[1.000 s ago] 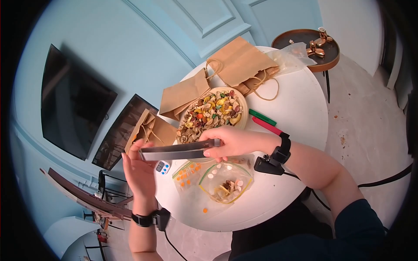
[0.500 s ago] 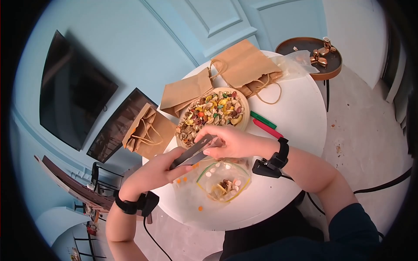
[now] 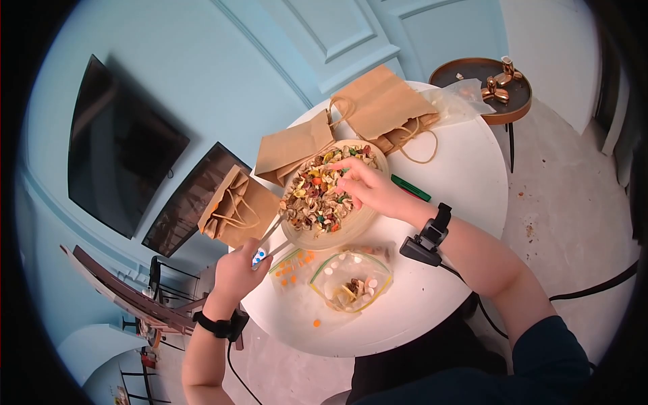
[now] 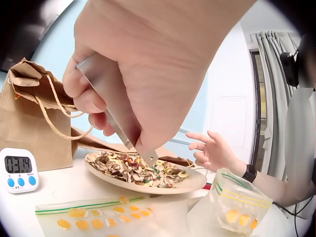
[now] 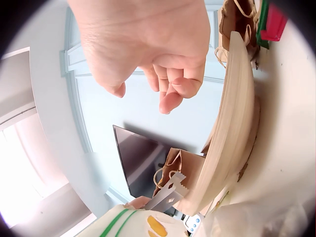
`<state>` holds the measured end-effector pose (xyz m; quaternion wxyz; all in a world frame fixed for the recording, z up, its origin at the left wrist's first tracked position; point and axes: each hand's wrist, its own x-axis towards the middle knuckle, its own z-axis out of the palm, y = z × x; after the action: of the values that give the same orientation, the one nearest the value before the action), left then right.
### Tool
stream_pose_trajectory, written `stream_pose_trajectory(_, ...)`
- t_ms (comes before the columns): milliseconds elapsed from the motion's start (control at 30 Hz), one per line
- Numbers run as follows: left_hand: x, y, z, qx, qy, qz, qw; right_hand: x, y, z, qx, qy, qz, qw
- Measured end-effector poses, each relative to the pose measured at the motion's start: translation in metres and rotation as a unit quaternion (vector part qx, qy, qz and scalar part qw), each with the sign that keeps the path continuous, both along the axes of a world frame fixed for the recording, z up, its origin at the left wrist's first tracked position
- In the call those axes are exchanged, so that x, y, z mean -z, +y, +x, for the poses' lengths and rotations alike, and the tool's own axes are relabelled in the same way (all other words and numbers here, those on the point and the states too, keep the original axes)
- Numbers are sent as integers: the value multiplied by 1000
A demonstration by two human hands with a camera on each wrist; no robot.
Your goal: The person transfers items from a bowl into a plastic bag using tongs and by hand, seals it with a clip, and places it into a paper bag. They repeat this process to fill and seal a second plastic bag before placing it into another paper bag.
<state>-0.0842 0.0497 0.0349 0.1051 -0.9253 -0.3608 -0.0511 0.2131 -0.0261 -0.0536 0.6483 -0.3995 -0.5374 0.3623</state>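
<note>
Metal tongs (image 3: 271, 231) are gripped in my left hand (image 3: 236, 273), their two arms apart by the lower left edge of a round plate (image 3: 337, 239) heaped with mixed dried pieces. The left wrist view shows the fingers and thumb around the tongs (image 4: 111, 94); in the right wrist view the tongs (image 5: 165, 195) have toothed tips. Over the right part of the plate hovers my right hand (image 3: 374, 192), fingers loosely bent and holding nothing. Below the plate lie a zip bag with orange pieces (image 3: 290, 270) and a clear zip bag (image 3: 351, 283) with pale and brown pieces.
Brown paper bags (image 3: 385, 101) stand behind and left of the plate. A white timer (image 4: 19, 170) is near the left hand. Green (image 3: 410, 187) and red (image 5: 274, 24) objects lie right of the plate. One orange disc (image 3: 316, 323) lies near the front table edge.
My right hand has let go of the tongs and moved up over the plate. My left hand has taken hold of them, and their arms now point toward the plate.
</note>
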Motion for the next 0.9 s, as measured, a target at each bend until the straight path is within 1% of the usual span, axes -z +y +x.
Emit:
stream_pose_trajectory(100,1,4,7,-19,25,-24,999,2,1,0,3,-4,2,1000)
stream_pose_trajectory(233,8,21,9,-27,30,-38,998,4,2,0,6,-16,8,1000)
stream_pose_trajectory(300,9,25,11,-44,36,-73,996,3,1,0,9,-12,10,1000)
stream_pose_trajectory(533,11,28,13,-39,44,-68,996,5,3,1,22,-23,11,999)
stream_pose_trajectory(633,11,26,9,-21,24,-63,998,6,3,2,31,-26,17,999)
stream_pose_trajectory(700,6,18,5,-19,-26,-60,998,5,3,3,40,-30,3,999)
stream_pose_trajectory(733,-1,11,2,-19,-25,-62,998,4,5,4,40,-29,0,999)
stream_pose_trajectory(767,-12,-2,-1,-35,-98,-171,980,2,7,5,42,-27,9,999)
stream_pose_trajectory(800,-17,-17,-4,-52,-166,-284,943,8,5,4,45,-24,10,999)
stream_pose_trajectory(833,-24,-31,-9,-25,-172,-321,931,9,6,4,44,-22,4,999)
stream_pose_trajectory(900,-31,-64,-9,23,-159,-336,928,11,8,4,45,-28,12,999)
